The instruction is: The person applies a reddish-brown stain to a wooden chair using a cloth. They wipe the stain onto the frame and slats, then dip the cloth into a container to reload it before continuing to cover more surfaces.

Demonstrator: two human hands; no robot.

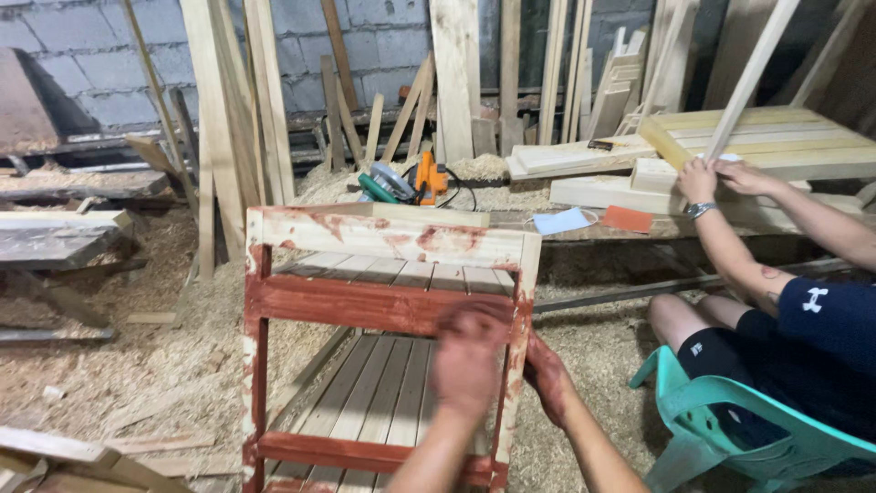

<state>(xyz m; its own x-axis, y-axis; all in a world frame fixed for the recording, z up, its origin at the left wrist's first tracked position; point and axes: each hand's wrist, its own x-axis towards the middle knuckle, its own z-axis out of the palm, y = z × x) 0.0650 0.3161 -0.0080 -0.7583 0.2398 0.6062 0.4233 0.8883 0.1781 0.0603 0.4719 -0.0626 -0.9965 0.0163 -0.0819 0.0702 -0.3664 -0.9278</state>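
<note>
A wooden slatted shelf frame (383, 239) stands on the sawdust floor in front of me, partly coated in red stain. Its middle rail (365, 306) and bottom rail (356, 452) are fully red, while the top rail has only red smears. My left hand (470, 361), smeared red and blurred by motion, is against the frame's right end just below the middle rail. Whether it holds anything I cannot tell. My right hand (546, 376), also stained red, grips the frame's right post (525, 283) from the outside.
At the right a co-worker (803, 338) sits on a teal plastic chair (721, 415), both hands on a wooden strip (748, 78) over stacked slatted panels (776, 137). An orange power tool (429, 178) lies on sawdust behind. Planks (260, 100) lean against the block wall.
</note>
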